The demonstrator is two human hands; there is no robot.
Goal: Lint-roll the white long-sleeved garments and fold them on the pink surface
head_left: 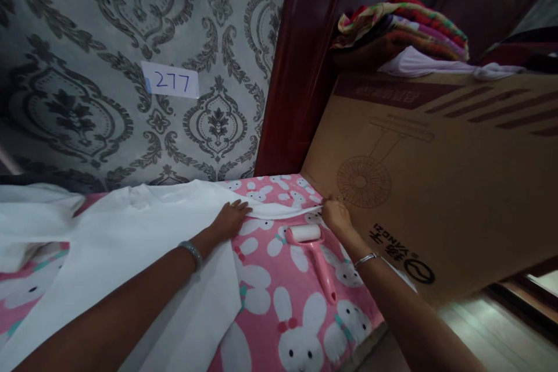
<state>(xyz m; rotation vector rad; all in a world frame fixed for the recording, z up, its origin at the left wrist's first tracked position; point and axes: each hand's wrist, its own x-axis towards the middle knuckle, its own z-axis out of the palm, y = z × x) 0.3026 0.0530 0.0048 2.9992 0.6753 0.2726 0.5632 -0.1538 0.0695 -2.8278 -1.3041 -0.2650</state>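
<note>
Lint roller [321,268] near sleeve [276,211]; carton [462,168] beside right hand [337,215].

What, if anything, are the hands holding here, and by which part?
The white long-sleeved top, by one sleeve: the right hand grips its far end, while the left hand lies on its upper part.

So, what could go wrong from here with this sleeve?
The white sleeve runs narrow and bunched between the left hand and the right hand, so it might crease. The lint roller lies just beside it; if its white roll is tacky, the fabric could catch. The right hand is close to the cardboard box, so pulling further outward might bump it.
</note>
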